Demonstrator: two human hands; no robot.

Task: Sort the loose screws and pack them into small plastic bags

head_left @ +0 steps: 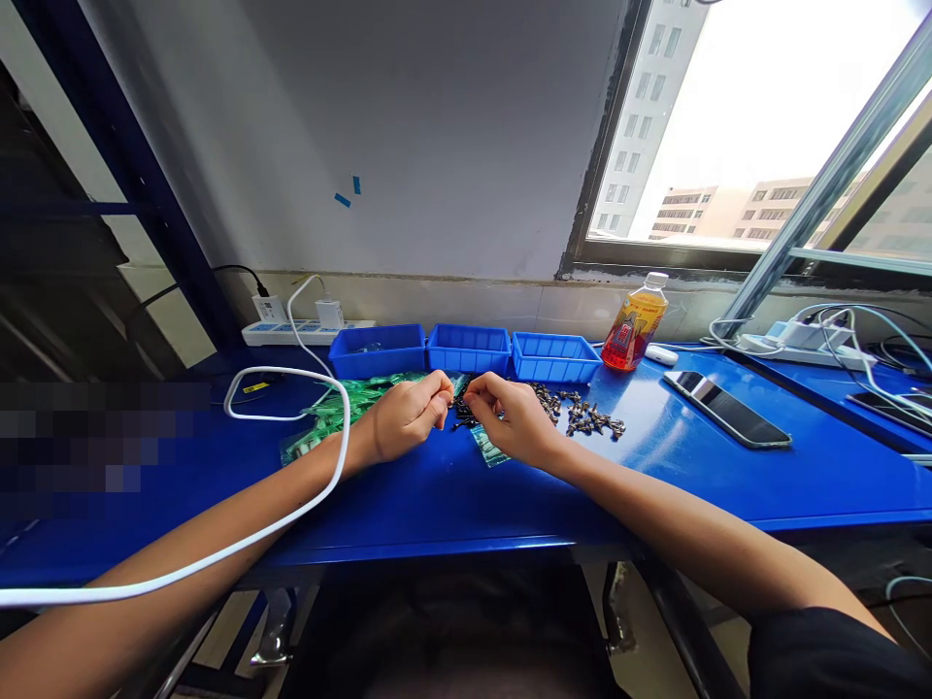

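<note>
My left hand [409, 416] and my right hand [510, 417] meet almost fingertip to fingertip over the blue table. Both are closed in a pinch, and whatever lies between the fingers is too small to make out. A heap of green-tinted plastic packets [356, 403] lies behind and left of my left hand. Beneath my right hand rests a single small clear packet [487, 449]. Small dark metal parts, looking like screws [593, 419], are scattered to the right of my right hand, with more partly hidden behind it.
Three blue bins [470, 348] line the back edge by the wall. A drink bottle [635, 325], a white case [661, 355] and a phone [728, 410] are on the right. A white cable [342, 437] loops across my left forearm from a power strip [306, 332].
</note>
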